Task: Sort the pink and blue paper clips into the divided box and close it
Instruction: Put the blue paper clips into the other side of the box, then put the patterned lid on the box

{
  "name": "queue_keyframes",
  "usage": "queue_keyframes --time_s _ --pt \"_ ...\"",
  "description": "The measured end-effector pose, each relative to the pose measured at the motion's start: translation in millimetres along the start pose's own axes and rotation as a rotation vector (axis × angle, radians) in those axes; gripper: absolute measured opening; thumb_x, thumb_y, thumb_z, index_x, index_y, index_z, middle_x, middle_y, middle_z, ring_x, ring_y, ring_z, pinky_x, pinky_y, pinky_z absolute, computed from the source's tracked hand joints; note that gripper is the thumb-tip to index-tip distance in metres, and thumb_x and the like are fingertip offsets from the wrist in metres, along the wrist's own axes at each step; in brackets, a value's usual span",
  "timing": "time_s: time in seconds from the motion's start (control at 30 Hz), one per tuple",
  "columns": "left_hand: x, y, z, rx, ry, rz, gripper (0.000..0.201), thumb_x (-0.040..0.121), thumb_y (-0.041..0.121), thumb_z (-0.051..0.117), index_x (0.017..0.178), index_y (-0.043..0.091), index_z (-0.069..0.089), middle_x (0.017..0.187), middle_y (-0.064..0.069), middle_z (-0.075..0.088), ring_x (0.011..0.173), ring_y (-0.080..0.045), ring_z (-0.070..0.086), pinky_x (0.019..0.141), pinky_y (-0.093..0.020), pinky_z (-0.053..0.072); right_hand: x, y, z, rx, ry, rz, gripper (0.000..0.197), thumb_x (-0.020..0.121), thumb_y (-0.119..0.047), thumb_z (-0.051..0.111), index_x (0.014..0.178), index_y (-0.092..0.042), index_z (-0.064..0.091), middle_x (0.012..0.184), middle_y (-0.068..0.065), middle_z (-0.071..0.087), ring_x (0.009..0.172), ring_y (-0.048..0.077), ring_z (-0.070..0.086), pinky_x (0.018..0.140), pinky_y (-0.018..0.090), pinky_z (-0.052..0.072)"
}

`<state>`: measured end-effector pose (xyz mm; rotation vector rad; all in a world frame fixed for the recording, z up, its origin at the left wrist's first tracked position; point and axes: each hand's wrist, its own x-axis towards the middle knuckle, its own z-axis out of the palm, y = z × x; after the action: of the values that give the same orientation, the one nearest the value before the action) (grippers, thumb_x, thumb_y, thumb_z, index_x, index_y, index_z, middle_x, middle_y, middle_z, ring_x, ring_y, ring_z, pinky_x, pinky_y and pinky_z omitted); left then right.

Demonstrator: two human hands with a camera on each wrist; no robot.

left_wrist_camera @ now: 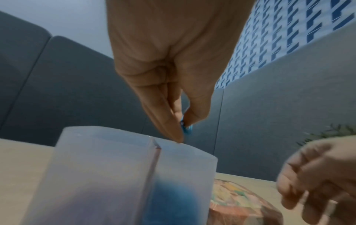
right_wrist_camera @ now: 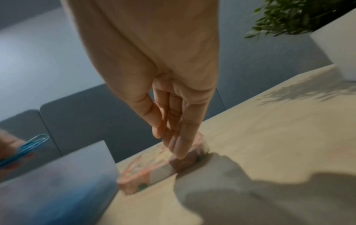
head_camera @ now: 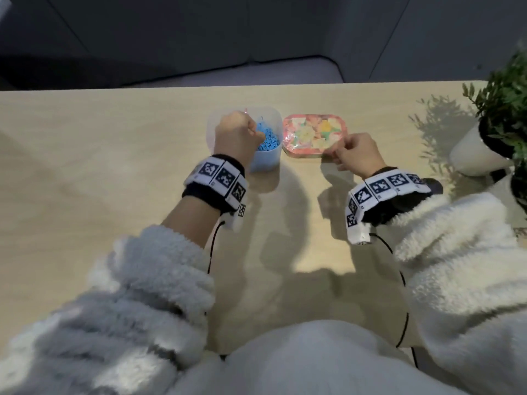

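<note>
A translucent divided box [head_camera: 265, 162] stands on the table, with a heap of blue paper clips [head_camera: 268, 141] in its right compartment. A pink clip [head_camera: 245, 111] pokes up at the left compartment's far rim. My left hand [head_camera: 251, 132] hovers over the box and pinches a blue paper clip [left_wrist_camera: 185, 128] between thumb and fingers, just above the divider [left_wrist_camera: 154, 167]. The clip also shows in the right wrist view as blue paper clip [right_wrist_camera: 32, 144]. Right of the box lies a flat pink floral lid [head_camera: 310, 132]. My right hand [head_camera: 336, 155] touches its near right corner with its fingertips [right_wrist_camera: 181, 152].
A green plant [head_camera: 507, 95] in a white pot [head_camera: 470, 155] stands at the table's right edge. A dark sofa runs behind the table's far edge [head_camera: 256, 86]. Bare tabletop [head_camera: 114, 166] stretches to the left and in front of the box.
</note>
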<state>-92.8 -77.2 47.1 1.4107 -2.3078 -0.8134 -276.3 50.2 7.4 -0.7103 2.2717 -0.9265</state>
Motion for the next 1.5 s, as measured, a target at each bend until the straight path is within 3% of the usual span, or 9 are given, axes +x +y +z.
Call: queue_keyframes --time_s 0.2,0.4,0.53,0.77,0.9,1.07,1.23,1.4,1.5 --pt "13 -3 10 -0.104 -0.060 0.024 0.036 0.092 0.021 0.040 0.080 -0.002 0.065 0.088 -0.022 0.067 0.086 -0.036 0.062 0.080 -0.042 0.051 16 15 2 -0.319 0.214 -0.019 0.034 0.091 -0.023 0.047 0.106 0.005 0.059 0.116 0.026 0.056 0.110 0.038 0.053 0.085 0.038 0.044" --pt "-2 -38 -5 0.068 0.260 -0.004 0.033 0.090 0.018 0.040 0.121 0.013 0.052 0.126 -0.010 0.053 0.107 -0.030 0.051 0.087 -0.036 0.040 34 7 15 -0.459 0.185 0.081 0.071 0.084 -0.060 0.047 0.118 0.002 0.053 0.128 0.021 0.047 0.121 0.036 0.040 0.098 0.044 0.034" --pt "-12 -65 -5 0.012 -0.008 -0.179 0.053 0.095 0.017 0.033 0.146 0.011 0.018 0.144 -0.017 0.040 0.125 -0.035 0.045 0.102 -0.038 0.035 34 6 24 -0.399 0.199 0.107 0.067 0.078 -0.052 0.063 0.118 0.001 0.051 0.128 0.020 0.047 0.122 0.035 0.040 0.096 0.044 0.036" --pt "-35 -76 -7 -0.200 -0.093 -0.187 0.071 0.082 0.047 0.029 0.147 0.025 0.012 0.145 -0.015 0.041 0.119 -0.036 0.053 0.095 -0.048 0.048 9 9 17 0.374 0.280 0.182 0.032 0.074 -0.011 0.072 0.096 -0.012 0.049 0.100 0.007 0.060 0.094 0.023 0.061 0.083 0.032 0.051" --pt "-43 -80 -5 -0.248 -0.117 -0.180 0.071 0.082 0.050 0.032 0.146 0.030 0.010 0.150 -0.008 0.034 0.121 -0.033 0.052 0.099 -0.050 0.046 -7 5 -13 0.483 0.180 0.155 0.059 0.083 -0.002 0.058 0.134 -0.014 0.031 0.109 0.003 0.050 0.098 0.019 0.054 0.083 0.024 0.046" --pt "-55 -83 -2 -0.258 -0.161 -0.128 0.060 0.093 0.039 0.037 0.146 0.029 0.011 0.150 -0.007 0.034 0.126 -0.033 0.047 0.101 -0.050 0.044 -22 -7 -42 0.643 0.252 0.031 0.051 0.079 -0.001 0.042 0.128 -0.016 0.042 0.113 0.011 0.054 0.071 0.013 0.052 0.039 0.014 0.042" --pt "-60 -87 2 -0.183 -0.149 -0.059 0.058 0.096 0.031 0.041 0.147 0.019 0.016 0.149 -0.008 0.036 0.128 -0.029 0.045 0.107 -0.043 0.037 -29 -41 -2 0.637 0.152 0.003 0.040 0.085 -0.008 0.037 0.123 -0.010 0.050 0.112 0.011 0.063 0.080 0.018 0.062 0.057 0.025 0.052" --pt "-44 -77 -4 -0.297 0.069 -0.005 0.051 0.090 0.026 0.032 0.137 0.006 0.034 0.134 -0.016 0.044 0.124 -0.027 0.042 0.107 -0.042 0.035 -36 -62 50 0.527 0.095 0.025 0.034 0.099 -0.023 0.034 0.127 -0.009 0.045 0.088 -0.001 0.053 0.063 0.008 0.051 0.046 0.018 0.045" --pt "-27 -61 -8 -0.497 0.044 -0.087 0.048 0.091 0.030 0.032 0.134 0.007 0.037 0.133 -0.011 0.046 0.118 -0.020 0.046 0.098 -0.028 0.038 -43 -69 66 0.467 0.098 0.025 0.039 0.089 -0.022 0.042 0.126 -0.013 0.045 0.110 0.003 0.056 0.097 0.019 0.058 0.086 0.036 0.053"
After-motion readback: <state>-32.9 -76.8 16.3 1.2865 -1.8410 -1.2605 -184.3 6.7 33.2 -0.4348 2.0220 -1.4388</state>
